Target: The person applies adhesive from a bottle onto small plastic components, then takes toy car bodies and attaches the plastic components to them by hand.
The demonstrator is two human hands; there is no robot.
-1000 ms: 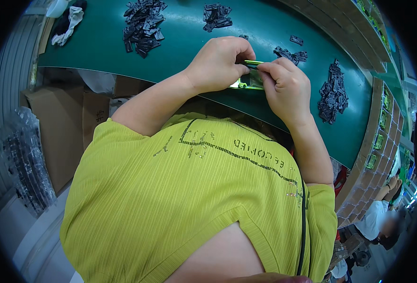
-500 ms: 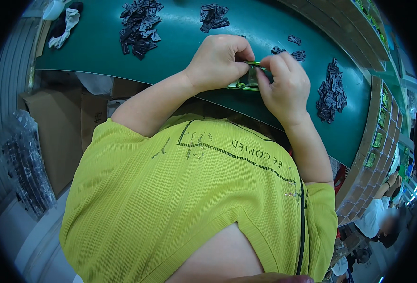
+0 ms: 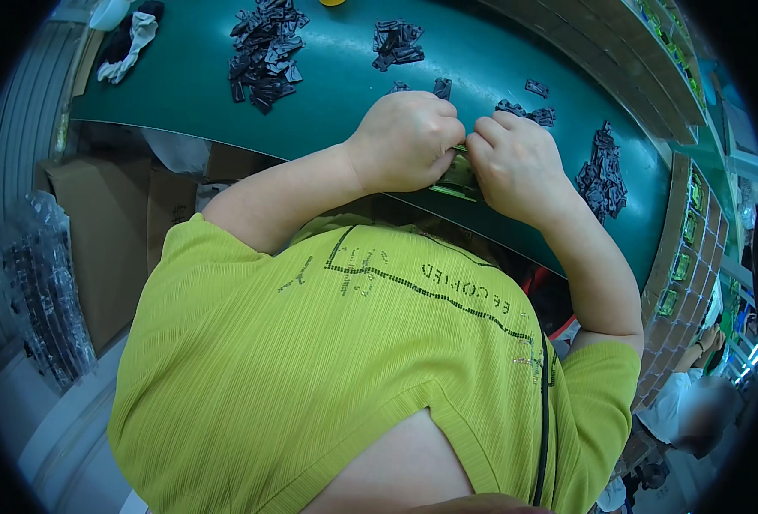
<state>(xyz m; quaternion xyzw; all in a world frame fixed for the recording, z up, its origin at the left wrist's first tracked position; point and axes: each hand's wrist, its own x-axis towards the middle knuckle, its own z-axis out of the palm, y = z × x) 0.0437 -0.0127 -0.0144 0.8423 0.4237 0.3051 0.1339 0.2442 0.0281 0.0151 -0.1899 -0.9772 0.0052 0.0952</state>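
A clear green plastic part (image 3: 458, 182) is held between my two hands near the front edge of the green table (image 3: 173, 96). My left hand (image 3: 406, 141) is closed on its left side, knuckles up. My right hand (image 3: 520, 163) grips the right side with curled fingers, close against the left. Most of the part and both sets of fingertips are hidden under the hands. Just beyond them lie a small black plastic piece (image 3: 442, 87) and a little group of black pieces (image 3: 526, 111).
Piles of black pieces lie at the left (image 3: 267, 56), back middle (image 3: 396, 43) and right (image 3: 602, 176). A divided carton (image 3: 683, 265) holding green parts stands at the right. A white glove (image 3: 132, 47) lies far left; a cardboard box (image 3: 104, 240) is below. Another person sits at lower right.
Both hands have turned knuckles-up and drawn closer together over the green part, covering more of it. My right elbow has swung outward. The view has shifted slightly.
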